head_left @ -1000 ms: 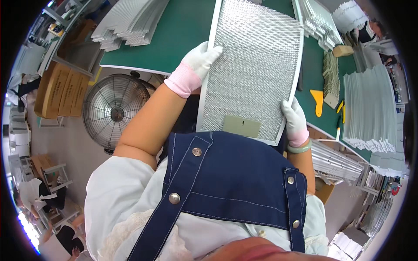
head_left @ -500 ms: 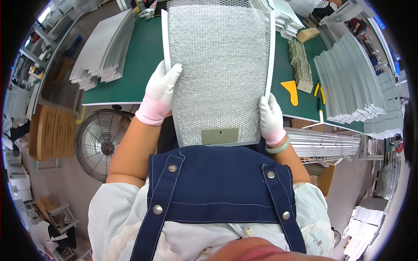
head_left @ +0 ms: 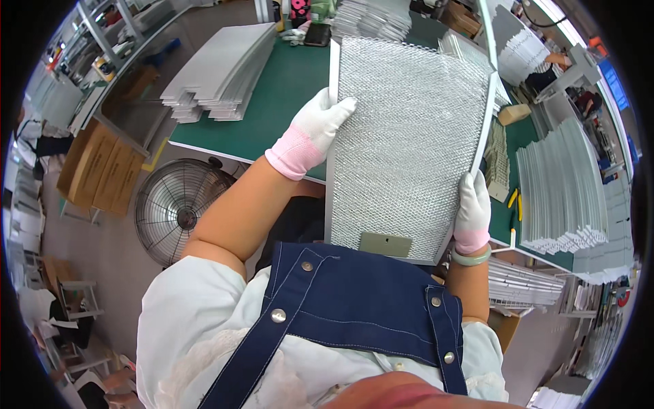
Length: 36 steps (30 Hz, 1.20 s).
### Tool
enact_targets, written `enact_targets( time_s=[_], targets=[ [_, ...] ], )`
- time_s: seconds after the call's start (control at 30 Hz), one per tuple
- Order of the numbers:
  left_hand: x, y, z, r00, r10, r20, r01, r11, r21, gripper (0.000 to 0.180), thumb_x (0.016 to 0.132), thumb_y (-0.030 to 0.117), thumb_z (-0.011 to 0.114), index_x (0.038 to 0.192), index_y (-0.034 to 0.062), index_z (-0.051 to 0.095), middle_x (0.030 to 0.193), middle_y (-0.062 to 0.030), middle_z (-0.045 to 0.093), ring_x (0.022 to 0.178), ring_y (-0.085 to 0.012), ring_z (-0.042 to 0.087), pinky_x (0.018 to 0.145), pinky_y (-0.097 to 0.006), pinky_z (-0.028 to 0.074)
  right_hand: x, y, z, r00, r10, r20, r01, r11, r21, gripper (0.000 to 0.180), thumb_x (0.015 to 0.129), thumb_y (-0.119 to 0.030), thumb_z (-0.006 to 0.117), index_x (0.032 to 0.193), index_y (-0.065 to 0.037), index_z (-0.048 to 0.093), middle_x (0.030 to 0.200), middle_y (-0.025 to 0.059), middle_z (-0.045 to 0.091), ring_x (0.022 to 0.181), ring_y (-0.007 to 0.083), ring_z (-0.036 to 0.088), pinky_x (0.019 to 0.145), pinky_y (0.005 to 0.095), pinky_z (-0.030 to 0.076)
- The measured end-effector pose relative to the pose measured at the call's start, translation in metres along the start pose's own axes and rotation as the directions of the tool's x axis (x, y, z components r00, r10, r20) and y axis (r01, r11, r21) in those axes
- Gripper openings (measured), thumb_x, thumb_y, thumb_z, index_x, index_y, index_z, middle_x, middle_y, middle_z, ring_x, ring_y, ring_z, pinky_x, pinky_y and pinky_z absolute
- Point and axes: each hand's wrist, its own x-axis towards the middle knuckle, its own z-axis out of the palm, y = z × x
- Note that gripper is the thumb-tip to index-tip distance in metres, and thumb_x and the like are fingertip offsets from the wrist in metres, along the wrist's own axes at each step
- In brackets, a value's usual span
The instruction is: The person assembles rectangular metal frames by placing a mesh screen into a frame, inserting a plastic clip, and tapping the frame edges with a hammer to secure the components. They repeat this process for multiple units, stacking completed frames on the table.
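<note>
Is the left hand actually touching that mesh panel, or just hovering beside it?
Touching. The head view shows it: the left hand grips the panel, its thumb lapping over the left edge with no gap.

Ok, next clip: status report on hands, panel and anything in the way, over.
Left hand, right hand gripping panel by opposite sides. Small plate at panel's near end, by apron. Nothing seen blocking panel.
</note>
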Motion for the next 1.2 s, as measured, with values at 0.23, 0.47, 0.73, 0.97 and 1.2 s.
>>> enact_targets(
  time_s=[0.23,0.47,0.73,0.97,1.2],
  targets=[
    [0.015,0.062,0.013,0.971,0.238,-0.001,-0.235,0.961,0.148,0.042,0.098,0.022,0.057,0.128,-0.0061,0.052,0.113,-0.0078,0.062,0.104,-0.0128,0.056,0.094,-0.028,0.044,-0.002,0.004,-0.014,0.993,-0.008,0.118,0.005,1.000,0.020,0.041,0.102,-0.017,0.051,0.136,0.006,0.044,0.113,0.0006,0.059,0.092,0.0080,0.051,0.086,0.0244,0.041],
    [0.017,0.059,0.024,0.947,0.306,-0.101,-0.271,0.926,0.262,0.040,0.094,0.028,0.062,0.114,-0.0058,0.055,0.094,-0.0067,0.063,0.086,-0.0127,0.057,0.080,-0.029,0.048,-0.007,0.009,-0.002,0.997,-0.069,0.023,0.071,0.993,-0.093,0.031,0.101,-0.019,0.051,0.120,0.005,0.052,0.089,-0.0017,0.055,0.078,0.0056,0.045,0.072,0.0226,0.039],
    [0.028,0.076,0.011,0.981,0.193,0.004,-0.193,0.981,0.021,0.035,0.098,0.021,0.060,0.123,-0.0032,0.055,0.113,-0.0060,0.063,0.102,-0.0113,0.058,0.091,-0.026,0.047,-0.010,0.000,-0.005,0.988,-0.054,0.146,0.078,0.983,-0.165,0.039,0.102,-0.020,0.050,0.131,0.006,0.046,0.109,0.0027,0.056,0.094,0.0103,0.049,0.089,0.0271,0.040],
    [0.025,0.085,0.019,0.934,0.324,-0.152,-0.178,0.788,0.589,0.036,0.098,0.025,0.061,0.122,-0.0024,0.059,0.114,-0.0048,0.064,0.104,-0.0118,0.059,0.094,-0.027,0.046,-0.018,0.001,-0.003,0.983,-0.104,0.148,0.144,0.945,-0.295,0.040,0.101,-0.017,0.049,0.134,0.006,0.044,0.119,0.0058,0.057,0.102,0.0126,0.051,0.094,0.0289,0.040],
    [0.022,0.075,0.012,0.978,0.203,0.042,-0.197,0.974,-0.116,0.038,0.097,0.022,0.062,0.125,-0.0030,0.056,0.115,-0.0051,0.064,0.104,-0.0121,0.059,0.097,-0.027,0.045,-0.016,-0.008,-0.005,0.988,-0.104,0.116,0.130,0.958,-0.256,0.041,0.099,-0.013,0.050,0.135,0.005,0.045,0.127,0.0104,0.056,0.113,0.0171,0.052,0.101,0.0315,0.039]
  ],
)
